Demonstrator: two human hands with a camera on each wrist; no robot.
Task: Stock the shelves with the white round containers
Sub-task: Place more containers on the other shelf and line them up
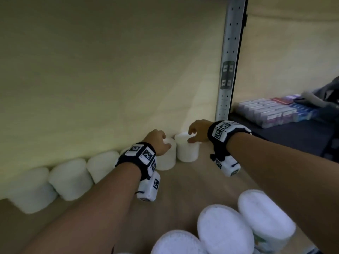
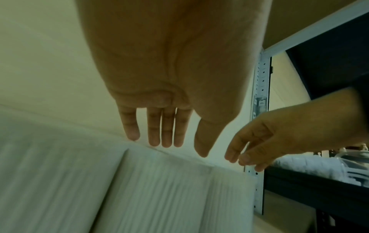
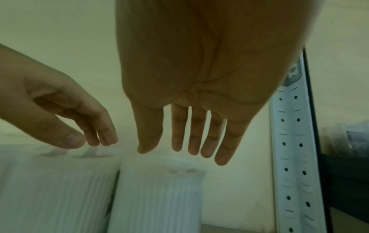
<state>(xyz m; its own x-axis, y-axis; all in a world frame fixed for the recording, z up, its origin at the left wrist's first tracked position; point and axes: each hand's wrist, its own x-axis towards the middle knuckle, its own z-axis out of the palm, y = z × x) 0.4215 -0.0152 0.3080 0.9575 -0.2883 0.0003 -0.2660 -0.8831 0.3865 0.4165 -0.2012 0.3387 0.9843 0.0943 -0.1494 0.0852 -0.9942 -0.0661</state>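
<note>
**Back row nearly filled; more stock waiting**

A row of containers (image 1: 69, 178) stands upright along the back wall (image 1: 110, 79) of the shelf (image 1: 183, 189), running left to right. The left hand (image 1: 157, 142) hovers over the second-last container (image 1: 167, 158), fingers loose, gripping nothing. The right hand (image 1: 199, 132) hangs likewise, fingers released, above the last container (image 1: 187, 149) near the post (image 1: 227, 70). Three spare containers (image 1: 223, 230) wait at the front edge, unplaced. Judged partway done.

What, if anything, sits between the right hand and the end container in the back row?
Nothing visible. The right hand hangs open just above the end container, fingers spread over its top.
</note>
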